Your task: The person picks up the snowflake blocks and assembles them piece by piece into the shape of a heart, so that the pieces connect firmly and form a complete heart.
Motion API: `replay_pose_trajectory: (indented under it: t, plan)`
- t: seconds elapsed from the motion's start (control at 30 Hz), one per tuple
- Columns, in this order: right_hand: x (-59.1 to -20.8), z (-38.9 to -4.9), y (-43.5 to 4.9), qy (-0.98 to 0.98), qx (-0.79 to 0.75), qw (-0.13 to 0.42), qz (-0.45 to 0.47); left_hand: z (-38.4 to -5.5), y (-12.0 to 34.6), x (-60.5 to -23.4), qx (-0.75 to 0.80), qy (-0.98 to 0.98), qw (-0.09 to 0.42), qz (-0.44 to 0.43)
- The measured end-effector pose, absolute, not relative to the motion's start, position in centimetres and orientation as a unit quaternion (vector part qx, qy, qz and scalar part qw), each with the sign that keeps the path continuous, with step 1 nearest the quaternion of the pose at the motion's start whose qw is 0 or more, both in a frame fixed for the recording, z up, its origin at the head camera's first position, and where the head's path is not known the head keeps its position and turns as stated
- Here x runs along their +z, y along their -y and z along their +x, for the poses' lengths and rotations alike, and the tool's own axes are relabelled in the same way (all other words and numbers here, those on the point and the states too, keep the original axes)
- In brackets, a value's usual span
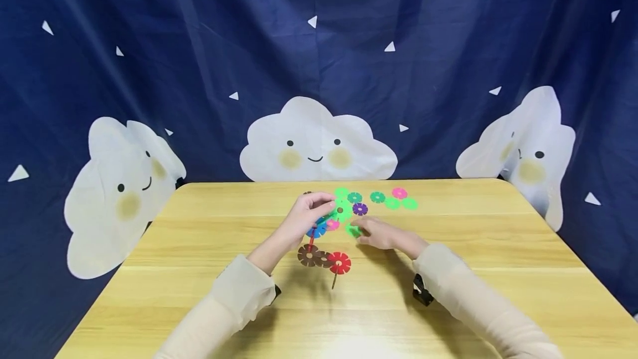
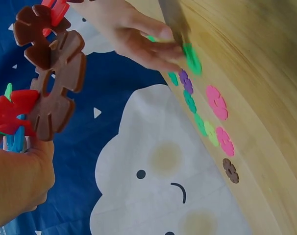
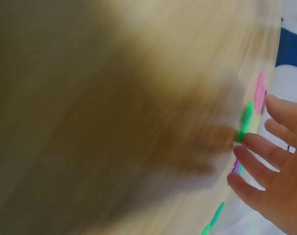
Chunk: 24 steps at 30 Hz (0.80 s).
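Observation:
My left hand (image 1: 305, 216) grips a chain of interlocked, slotted flower-shaped plastic discs. Brown discs (image 1: 309, 256) and a red disc (image 1: 339, 263) hang from it below a blue disc (image 1: 317, 230). In the left wrist view, a brown disc (image 2: 58, 98) stands out above the hand, joined to red pieces. My right hand (image 1: 381, 232) reaches in from the right, fingers fairly straight and thumb apart. At its fingertips is a loose green disc (image 1: 353, 230), which also shows edge-on beside the index finger in the right wrist view.
Loose discs lie toward the table's far edge: a purple disc (image 1: 360, 209), a teal disc (image 1: 377, 197), a pink disc (image 1: 399, 193), light green ones (image 1: 410, 204), and a brown one (image 2: 230, 170). Behind the wooden table (image 1: 448, 292) hangs a dark blue curtain (image 1: 279, 65) with cloud faces.

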State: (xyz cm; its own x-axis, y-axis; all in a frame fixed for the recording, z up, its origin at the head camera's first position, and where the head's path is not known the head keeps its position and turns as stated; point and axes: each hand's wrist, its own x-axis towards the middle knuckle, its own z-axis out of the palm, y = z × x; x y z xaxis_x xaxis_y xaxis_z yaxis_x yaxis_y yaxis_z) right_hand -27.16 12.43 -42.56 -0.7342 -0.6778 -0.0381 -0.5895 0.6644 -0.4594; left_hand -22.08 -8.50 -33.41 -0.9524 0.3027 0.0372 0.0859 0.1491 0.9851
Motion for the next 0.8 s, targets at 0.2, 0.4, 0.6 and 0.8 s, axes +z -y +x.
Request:
replay_pose_trajectory:
  t: [0.2, 0.4, 0.6, 0.8]
  plan:
    - [-42.3, -26.4, -12.3, -0.892, -0.213, 0.121, -0.38, -22.0, 8.5, -33.5, 0.639, -0.753, 0.087, 0.134]
    - [-43.0, -25.9, -12.1, -0.915, -0.192, 0.108, -0.337, -22.0, 8.3, -33.8, 0.636, -0.753, 0.1, 0.136]
    - [-43.0, -25.5, -12.3, -0.929, -0.236, 0.114, -0.262, -21.9, 8.3, -33.7, 0.635, -0.754, 0.098, 0.136]
    - [-42.0, -25.4, -13.5, -0.896, -0.297, 0.044, -0.328, -21.9, 8.5, -33.7, 0.636, -0.752, 0.101, 0.143]
